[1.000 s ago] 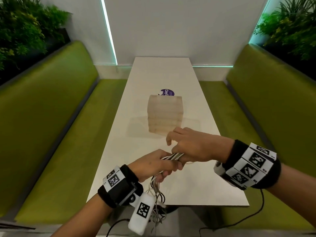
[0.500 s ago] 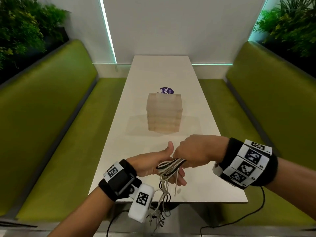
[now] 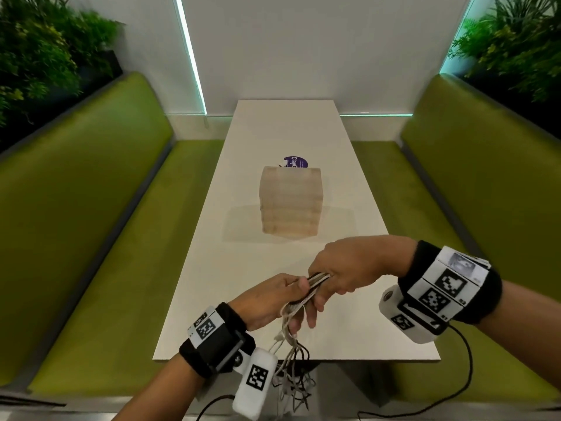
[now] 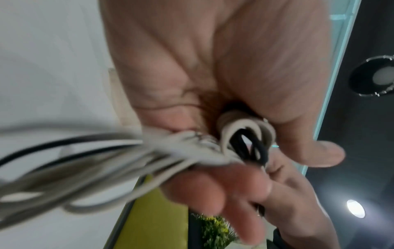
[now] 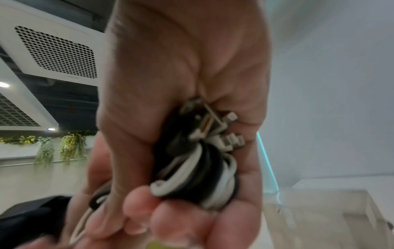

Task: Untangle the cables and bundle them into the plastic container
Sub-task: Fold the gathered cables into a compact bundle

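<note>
A bundle of white and black cables (image 3: pixel 315 284) stretches between both hands over the near end of the white table (image 3: pixel 243 268). My right hand (image 3: pixel 343 268) grips the folded cable ends and their plugs (image 5: pixel 213 128) in its fist. My left hand (image 3: pixel 273 302) holds the same bundle just below, thumb on top, cables (image 4: pixel 192 148) passing between thumb and fingers. Loose cable ends (image 3: pixel 291 369) dangle past the table's front edge. The translucent plastic container (image 3: pixel 290 205) stands upright mid-table, beyond both hands.
A purple round sticker (image 3: pixel 296 162) lies on the table behind the container. Green benches (image 3: pixel 106 238) run along both sides, with plants at the back corners. A black wrist-device wire (image 3: pixel 461 369) hangs from the right wrist.
The left hand opened briefly, then closed its thumb on the bundle again. The right hand curled into a fist on the cables and shifted slightly right. More cable hangs over the table edge.
</note>
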Action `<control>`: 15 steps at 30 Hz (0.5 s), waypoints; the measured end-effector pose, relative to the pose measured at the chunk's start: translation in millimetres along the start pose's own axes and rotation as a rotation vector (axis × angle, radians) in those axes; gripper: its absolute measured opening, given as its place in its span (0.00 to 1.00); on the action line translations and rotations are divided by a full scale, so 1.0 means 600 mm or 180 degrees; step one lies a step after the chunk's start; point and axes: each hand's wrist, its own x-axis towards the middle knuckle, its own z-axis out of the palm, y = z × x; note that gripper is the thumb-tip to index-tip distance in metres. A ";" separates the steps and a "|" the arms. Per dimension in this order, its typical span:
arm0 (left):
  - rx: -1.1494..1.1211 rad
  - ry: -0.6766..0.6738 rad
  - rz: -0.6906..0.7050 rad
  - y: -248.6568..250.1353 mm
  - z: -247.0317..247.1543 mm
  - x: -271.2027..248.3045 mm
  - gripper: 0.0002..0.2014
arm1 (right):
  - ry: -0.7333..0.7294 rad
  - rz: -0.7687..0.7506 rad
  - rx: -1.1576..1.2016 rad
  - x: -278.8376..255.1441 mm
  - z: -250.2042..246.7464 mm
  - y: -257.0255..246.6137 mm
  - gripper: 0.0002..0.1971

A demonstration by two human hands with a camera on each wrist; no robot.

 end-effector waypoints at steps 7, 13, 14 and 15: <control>-0.0223 0.0550 0.0277 -0.012 -0.003 0.004 0.29 | 0.0648 0.0200 -0.0132 -0.035 -0.057 0.024 0.12; 0.0000 0.0629 0.0498 0.010 0.002 0.007 0.24 | 0.1010 0.0176 0.0057 -0.056 -0.098 0.029 0.11; -0.0049 0.0632 0.0548 0.013 0.001 0.006 0.27 | 0.1049 0.0164 0.0086 -0.058 -0.101 0.031 0.11; -0.0124 0.0610 0.0601 0.014 0.000 0.007 0.30 | 0.1075 0.0155 0.0109 -0.060 -0.103 0.033 0.11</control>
